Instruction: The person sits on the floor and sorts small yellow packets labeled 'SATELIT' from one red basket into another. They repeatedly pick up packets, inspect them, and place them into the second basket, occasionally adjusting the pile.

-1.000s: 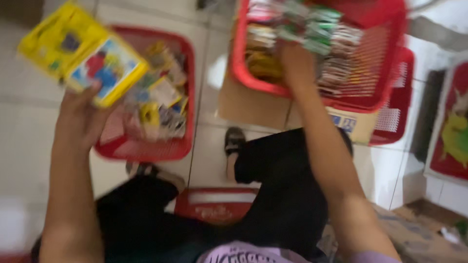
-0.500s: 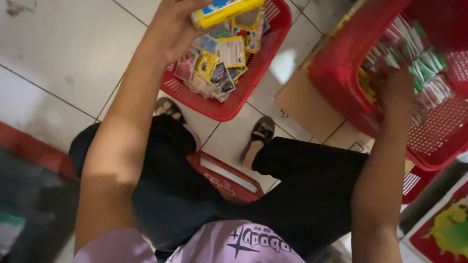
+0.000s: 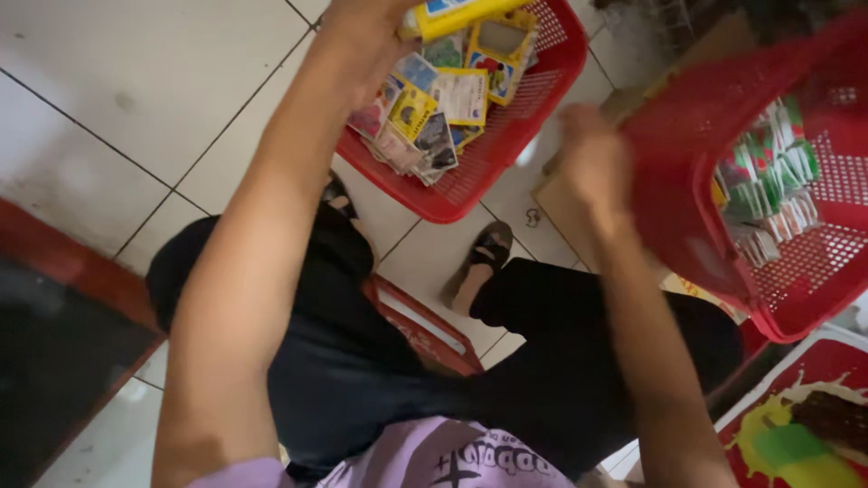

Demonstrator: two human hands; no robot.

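Observation:
My left hand (image 3: 366,41) is raised at the top of the view, shut on a flat yellow packet (image 3: 461,13). It hovers over a red plastic basket (image 3: 470,194) on the floor that holds several colourful card packets (image 3: 434,108). My right hand (image 3: 592,154), blurred, is closed at the near rim of a second, larger red basket (image 3: 678,208). That basket is tilted and holds rows of green and white packets (image 3: 768,185). I sit with my black-trousered legs (image 3: 561,361) spread over a white tiled floor.
A flat cardboard box (image 3: 565,203) lies under the larger basket. A small red stool (image 3: 420,321) is between my legs, and my sandalled foot (image 3: 484,258) is beside it. A dark mat with a red border (image 3: 63,334) is at left, and a red and yellow package (image 3: 796,434) at bottom right.
My right hand has come out from among the packets in the larger basket to its near rim, and the basket now tilts. My left hand has carried the yellow packet over the smaller basket.

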